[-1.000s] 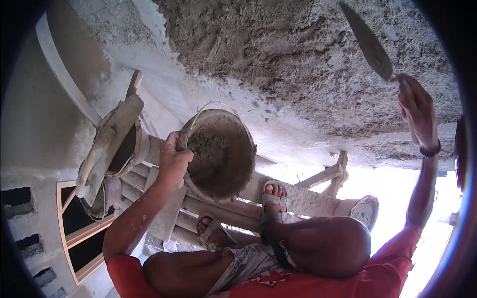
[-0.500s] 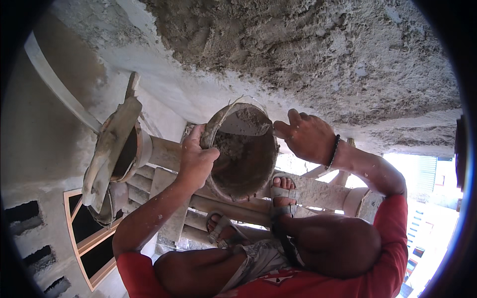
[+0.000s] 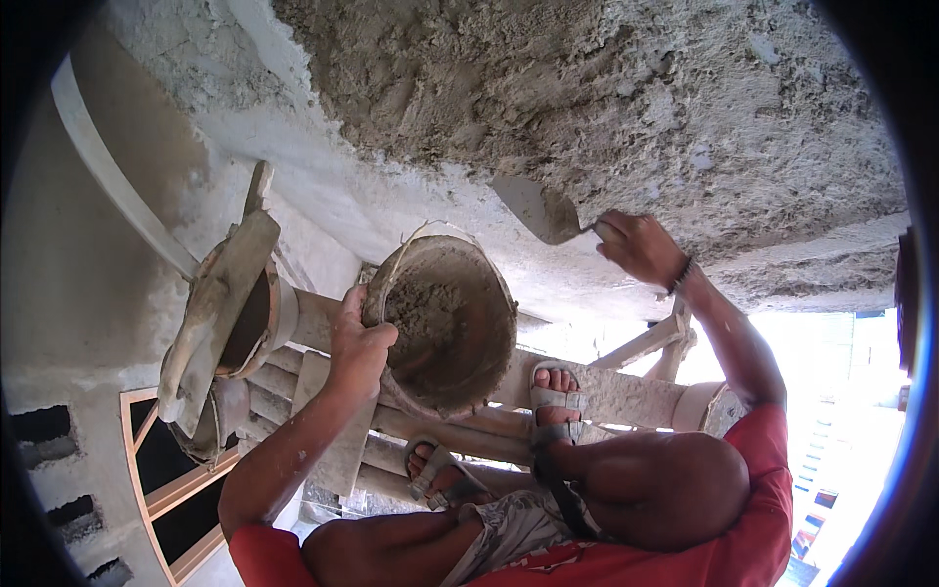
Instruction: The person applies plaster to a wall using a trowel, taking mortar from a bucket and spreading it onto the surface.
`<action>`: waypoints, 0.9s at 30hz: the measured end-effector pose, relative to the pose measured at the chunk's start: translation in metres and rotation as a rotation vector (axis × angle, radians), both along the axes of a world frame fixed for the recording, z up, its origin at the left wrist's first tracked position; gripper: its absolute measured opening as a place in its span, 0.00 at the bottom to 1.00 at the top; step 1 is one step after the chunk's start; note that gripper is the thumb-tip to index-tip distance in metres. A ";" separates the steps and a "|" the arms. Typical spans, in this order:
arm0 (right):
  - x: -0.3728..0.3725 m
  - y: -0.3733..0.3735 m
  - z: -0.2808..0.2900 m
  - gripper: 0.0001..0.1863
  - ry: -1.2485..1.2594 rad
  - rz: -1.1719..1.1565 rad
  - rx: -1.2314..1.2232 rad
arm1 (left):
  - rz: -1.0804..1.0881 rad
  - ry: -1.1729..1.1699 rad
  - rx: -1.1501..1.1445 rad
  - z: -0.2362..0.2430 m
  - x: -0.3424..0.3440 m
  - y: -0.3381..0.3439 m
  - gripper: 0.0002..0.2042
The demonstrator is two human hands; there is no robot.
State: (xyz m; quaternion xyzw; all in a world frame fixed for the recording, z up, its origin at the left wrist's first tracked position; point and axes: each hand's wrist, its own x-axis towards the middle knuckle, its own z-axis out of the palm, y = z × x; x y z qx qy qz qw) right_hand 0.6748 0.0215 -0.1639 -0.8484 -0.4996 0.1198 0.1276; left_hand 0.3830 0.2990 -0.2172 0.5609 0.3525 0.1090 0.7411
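A mortar bucket (image 3: 445, 328) holding a heap of wet grey mortar (image 3: 423, 315) sits tilted over the wooden scaffold poles (image 3: 606, 391), the left hand (image 3: 358, 340) clamped on its rim. The right hand (image 3: 641, 247) grips a mortar-laden trowel (image 3: 536, 209) just below the rough plastered wall (image 3: 626, 108). A second bucket (image 3: 256, 323) under a wooden float (image 3: 217, 298) stands left.
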 end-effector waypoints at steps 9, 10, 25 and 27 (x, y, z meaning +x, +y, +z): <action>0.038 0.006 0.015 0.09 -0.077 -0.136 0.071 | -0.006 -0.047 -0.007 -0.001 -0.007 -0.003 0.24; 0.033 0.006 0.026 0.09 -0.095 -0.146 0.064 | -0.006 -0.024 -0.006 -0.002 -0.008 -0.003 0.24; -0.047 -0.004 0.176 0.20 -0.168 0.275 0.367 | -0.021 0.027 0.055 -0.003 -0.007 -0.004 0.25; -0.060 0.014 0.190 0.20 0.002 0.534 0.431 | -0.032 0.090 0.083 0.001 -0.008 -0.003 0.26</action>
